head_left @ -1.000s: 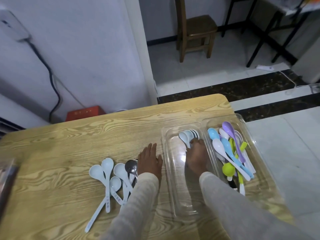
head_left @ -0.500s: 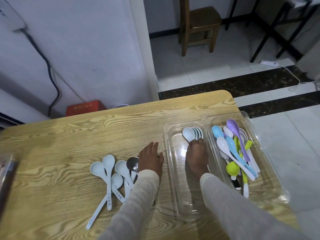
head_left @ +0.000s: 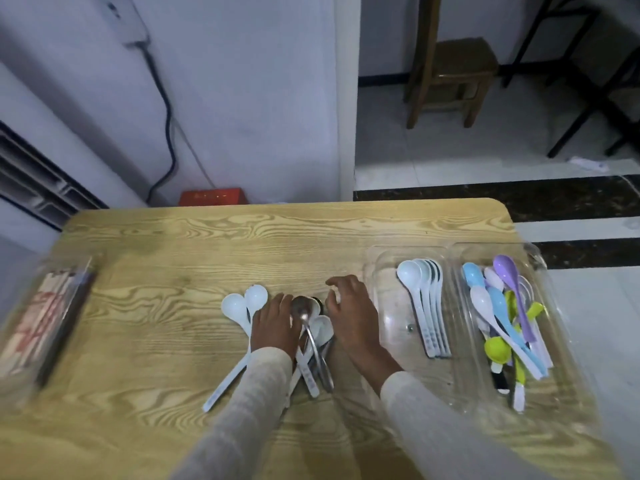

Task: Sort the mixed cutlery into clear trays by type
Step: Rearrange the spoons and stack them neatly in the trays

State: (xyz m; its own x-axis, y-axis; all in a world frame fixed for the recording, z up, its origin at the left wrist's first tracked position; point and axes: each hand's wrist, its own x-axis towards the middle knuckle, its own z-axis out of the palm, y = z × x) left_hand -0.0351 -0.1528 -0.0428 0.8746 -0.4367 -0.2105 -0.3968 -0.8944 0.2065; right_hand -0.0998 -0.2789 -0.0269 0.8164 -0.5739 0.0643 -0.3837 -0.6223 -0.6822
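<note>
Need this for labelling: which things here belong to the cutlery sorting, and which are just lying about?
Job: left hand, right hand, loose white spoons, metal spoon, white-spoon tray, coloured-spoon tray, blurred tray at left, seemingly chopsticks.
Lying about: red box, wooden chair, wall cable.

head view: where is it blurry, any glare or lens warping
Head view: the clear box at the left edge is motion-smeared; the white spoons in the clear tray look fairly sharp; pale glare sits on that tray's floor; the table looks slightly bowed along its far edge by the wide lens.
</note>
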